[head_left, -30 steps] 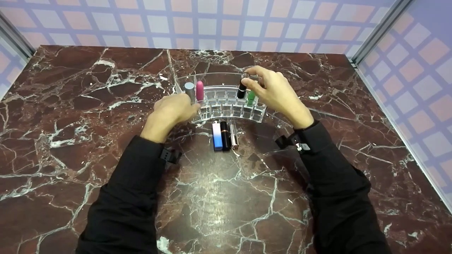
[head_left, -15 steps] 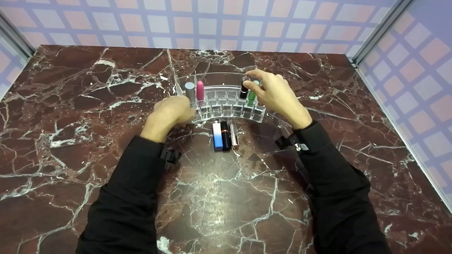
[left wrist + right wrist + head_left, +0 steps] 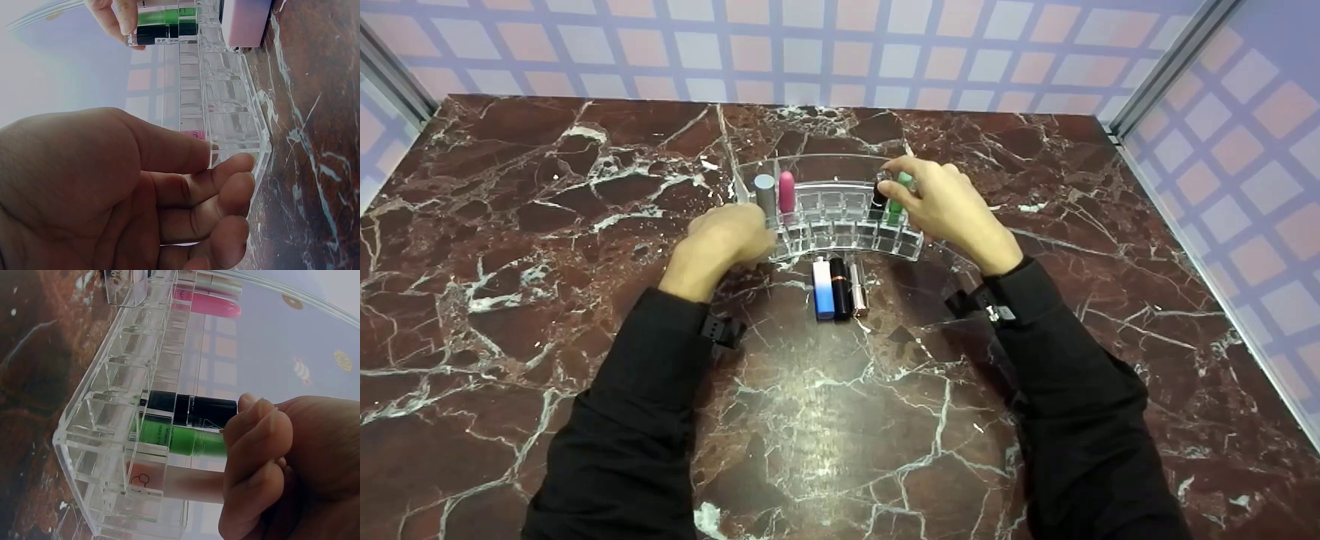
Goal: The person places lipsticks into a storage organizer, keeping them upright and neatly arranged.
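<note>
As the right hand [image 3: 941,202] pinches a black lipstick [image 3: 191,409] into a rear slot of the clear organizer [image 3: 847,225], mid-surface nr far edge, left hand [image 3: 727,236] grips its end; best lowered straight, organizer braced.

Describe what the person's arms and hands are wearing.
Both arms are in long black sleeves down to the wrists. A black strap with a small buckle-like mount sits on each wrist. The left hand and right hand are bare: no gloves, no rings visible.

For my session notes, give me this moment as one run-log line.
right hand: pushing black lipstick into clear organizer, beside green tube | left hand: steadying organizer's end | table: three lipsticks lying
</note>
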### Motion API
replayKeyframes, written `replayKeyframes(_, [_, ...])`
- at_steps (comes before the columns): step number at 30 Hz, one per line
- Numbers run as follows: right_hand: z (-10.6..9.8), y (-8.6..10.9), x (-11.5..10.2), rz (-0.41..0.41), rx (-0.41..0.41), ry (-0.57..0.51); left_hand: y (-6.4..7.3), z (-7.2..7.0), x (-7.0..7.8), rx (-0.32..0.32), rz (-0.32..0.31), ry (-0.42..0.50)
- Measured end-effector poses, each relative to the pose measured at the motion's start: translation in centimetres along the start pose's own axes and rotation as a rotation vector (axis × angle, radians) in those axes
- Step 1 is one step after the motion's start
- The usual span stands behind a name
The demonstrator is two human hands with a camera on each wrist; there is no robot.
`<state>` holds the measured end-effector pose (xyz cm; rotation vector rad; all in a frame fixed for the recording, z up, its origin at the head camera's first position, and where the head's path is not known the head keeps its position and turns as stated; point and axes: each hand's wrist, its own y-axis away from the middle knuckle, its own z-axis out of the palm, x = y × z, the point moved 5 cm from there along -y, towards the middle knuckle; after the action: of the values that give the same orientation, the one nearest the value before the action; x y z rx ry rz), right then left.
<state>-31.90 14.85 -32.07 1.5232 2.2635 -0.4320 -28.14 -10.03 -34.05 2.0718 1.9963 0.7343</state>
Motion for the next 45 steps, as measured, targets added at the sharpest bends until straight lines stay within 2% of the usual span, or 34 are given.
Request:
replayKeyframes(8, [0.0, 0.0, 0.1, -0.014, -0.008, 0.026, 0.0, 0.0, 0.0, -0.009, -0.004, -0.001])
replayKeyframes(16, [0.0, 0.1, 0.2, 0.002, -0.017, 0.005, -0.1, 0.1, 0.0, 0.011, 0.013, -0.015])
replayKeyframes(23, [-0.4, 0.2, -0.1, -0.016, -0.012, -0.01, -0.2, 0.0, 0.0, 0.008, 0.017, -0.025])
replayKeyframes(32, [-1.7, 0.9, -0.9, -0.111, 0.083, -0.001, -0.2, 0.1, -0.2, 0.01, 0.021, -0.013])
replayKeyframes(39, [-2.8, 1.4, -1.5, -0.115, 0.167, -0.052, -0.1, 0.1, -0.2, 0.017, 0.034, -0.008])
replayKeyframes(45, [-3.0, 1.8, -0.7, -0.145, 0.189, 0.065, -0.2, 0.1, -0.1, 0.013, 0.014, -0.02])
